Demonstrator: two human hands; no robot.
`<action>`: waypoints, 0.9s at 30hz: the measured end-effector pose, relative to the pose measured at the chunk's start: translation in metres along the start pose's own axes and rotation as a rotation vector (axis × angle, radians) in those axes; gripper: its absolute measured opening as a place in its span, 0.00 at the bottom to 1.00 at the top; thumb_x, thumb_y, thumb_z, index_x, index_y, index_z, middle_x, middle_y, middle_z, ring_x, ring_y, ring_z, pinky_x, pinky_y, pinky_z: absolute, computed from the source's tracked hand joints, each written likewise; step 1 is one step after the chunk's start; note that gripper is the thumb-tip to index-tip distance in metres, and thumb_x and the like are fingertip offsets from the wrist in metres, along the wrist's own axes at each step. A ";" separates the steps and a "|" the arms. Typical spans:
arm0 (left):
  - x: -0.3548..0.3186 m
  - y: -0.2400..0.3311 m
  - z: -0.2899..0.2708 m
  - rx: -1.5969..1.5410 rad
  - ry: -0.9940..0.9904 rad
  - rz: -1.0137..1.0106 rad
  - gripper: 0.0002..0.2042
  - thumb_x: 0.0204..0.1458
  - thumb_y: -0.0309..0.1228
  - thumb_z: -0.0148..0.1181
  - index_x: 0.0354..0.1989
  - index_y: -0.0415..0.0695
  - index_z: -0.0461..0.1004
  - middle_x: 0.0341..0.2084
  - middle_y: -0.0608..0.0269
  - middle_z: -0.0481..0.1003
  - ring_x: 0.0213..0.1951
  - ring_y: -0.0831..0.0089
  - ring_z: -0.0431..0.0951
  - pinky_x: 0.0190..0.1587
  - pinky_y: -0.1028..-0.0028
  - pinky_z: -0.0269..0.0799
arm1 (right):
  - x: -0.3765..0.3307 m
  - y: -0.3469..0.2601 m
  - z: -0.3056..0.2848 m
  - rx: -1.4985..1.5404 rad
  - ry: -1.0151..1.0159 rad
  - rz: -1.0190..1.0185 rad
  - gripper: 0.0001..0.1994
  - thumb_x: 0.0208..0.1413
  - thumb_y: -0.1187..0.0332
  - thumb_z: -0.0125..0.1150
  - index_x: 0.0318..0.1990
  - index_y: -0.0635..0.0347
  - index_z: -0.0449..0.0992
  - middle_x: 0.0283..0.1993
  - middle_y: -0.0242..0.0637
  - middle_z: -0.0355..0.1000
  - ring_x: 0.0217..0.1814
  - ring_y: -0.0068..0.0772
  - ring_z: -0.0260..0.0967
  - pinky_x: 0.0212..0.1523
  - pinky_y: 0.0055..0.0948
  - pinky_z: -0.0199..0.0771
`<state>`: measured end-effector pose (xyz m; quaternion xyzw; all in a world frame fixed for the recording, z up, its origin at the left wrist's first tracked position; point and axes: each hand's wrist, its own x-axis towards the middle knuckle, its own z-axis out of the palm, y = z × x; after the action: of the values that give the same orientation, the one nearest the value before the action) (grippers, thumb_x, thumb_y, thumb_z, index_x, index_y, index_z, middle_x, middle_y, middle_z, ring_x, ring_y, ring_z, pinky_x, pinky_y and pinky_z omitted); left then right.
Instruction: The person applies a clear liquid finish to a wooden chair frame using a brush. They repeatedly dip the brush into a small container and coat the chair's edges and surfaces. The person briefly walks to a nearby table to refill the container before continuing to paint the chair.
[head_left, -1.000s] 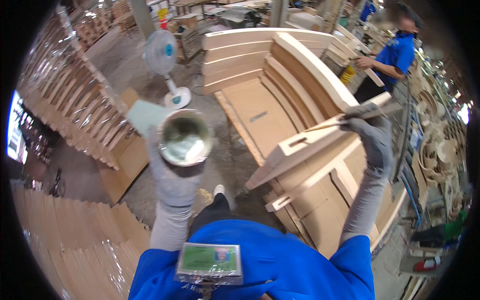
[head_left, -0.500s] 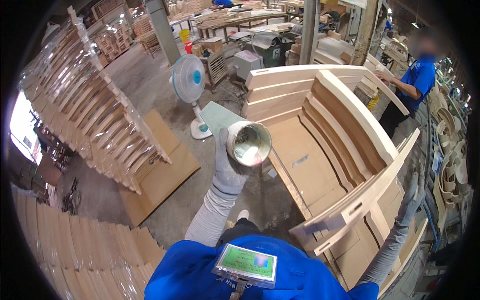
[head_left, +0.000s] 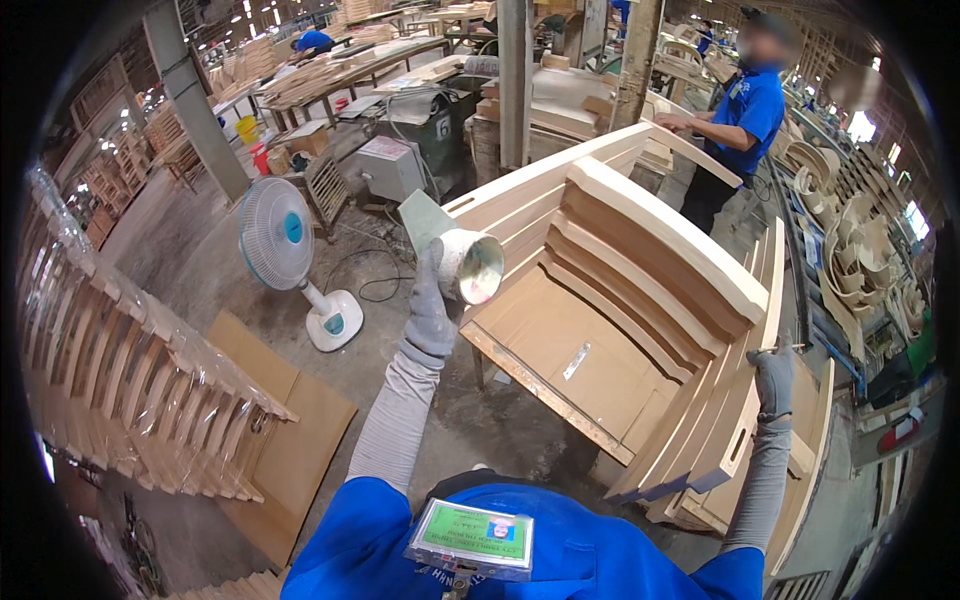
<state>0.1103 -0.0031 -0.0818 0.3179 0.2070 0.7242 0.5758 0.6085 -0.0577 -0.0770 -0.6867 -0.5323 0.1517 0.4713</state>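
Note:
My left hand (head_left: 430,318), in a grey glove, is closed round a pale round cup (head_left: 470,262) with a smeared, whitish inside. A flat grey-green plate (head_left: 422,222) with straight edges sticks out beyond the cup, on the same hand. My right hand (head_left: 773,382), also gloved, has its fingers bent beside the upper edge of the nearest curved wooden slats (head_left: 722,432). Something thin shows at its fingertips, too small to name. Between my hands, curved wooden slats (head_left: 655,235) stand on edge in rows on a cardboard-covered table (head_left: 590,395).
A white standing fan (head_left: 278,235) is on the floor to the left. Plastic-wrapped slats (head_left: 130,370) stand near cardboard (head_left: 265,400). At the far right a co-worker (head_left: 745,110) in blue holds a curved slat (head_left: 697,152). Posts (head_left: 515,90) and a grey box (head_left: 390,168) stand behind.
The view has turned to the right and tipped up. My right hand has moved from the outer side of the near slats to their upper edge, its fingers now bent. My left hand keeps the cup.

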 end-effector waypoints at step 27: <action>0.013 -0.046 0.047 -0.205 -0.122 0.050 0.22 0.57 0.47 0.47 0.49 0.42 0.66 0.42 0.61 0.73 0.45 0.69 0.75 0.49 0.68 0.73 | 0.077 -0.012 -0.030 0.474 0.120 -0.272 0.24 0.63 0.56 0.42 0.59 0.63 0.60 0.52 0.42 0.66 0.50 0.28 0.65 0.50 0.27 0.66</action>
<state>0.1735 0.0184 -0.0762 0.3061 0.0885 0.7349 0.5987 0.6524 -0.0050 -0.0299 -0.4874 -0.5402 0.1664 0.6656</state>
